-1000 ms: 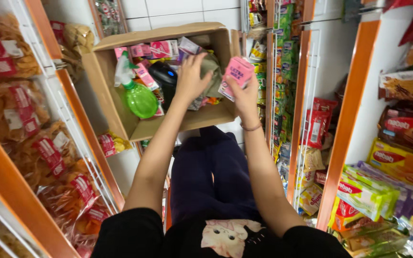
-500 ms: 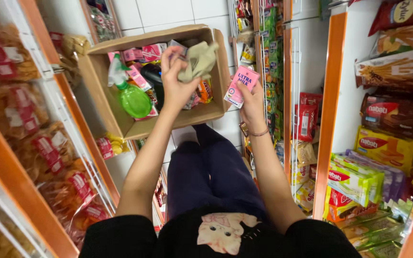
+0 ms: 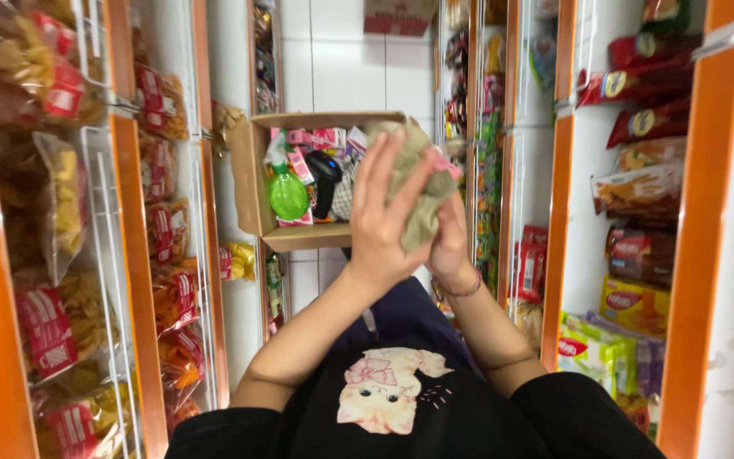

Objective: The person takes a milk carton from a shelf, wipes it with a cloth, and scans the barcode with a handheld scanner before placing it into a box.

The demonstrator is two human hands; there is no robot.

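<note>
I sit in a narrow shop aisle with an open cardboard box [image 3: 258, 200] propped on my knees. My left hand [image 3: 381, 223] is raised in front of the box, fingers spread over a crumpled grey-green cloth [image 3: 422, 183]. My right hand [image 3: 450, 242] sits behind and under the same cloth, mostly hidden, and a pink packet [image 3: 441, 161] peeks out at its top edge. Inside the box lie a green round bottle [image 3: 287, 194], a black handheld scanner [image 3: 325, 177] and several pink packets [image 3: 316, 138].
Orange-framed wire shelves [image 3: 125, 255] on the left hold bagged snacks [image 3: 47, 327]. Orange shelves [image 3: 561, 212] on the right carry red, brown and green packets [image 3: 639, 255]. A white tiled wall [image 3: 341, 59] closes the aisle behind the box.
Both hands have come up and together toward the camera. The left hand lifted the cloth out of the box, and the right hand with the pink packet moved in behind it.
</note>
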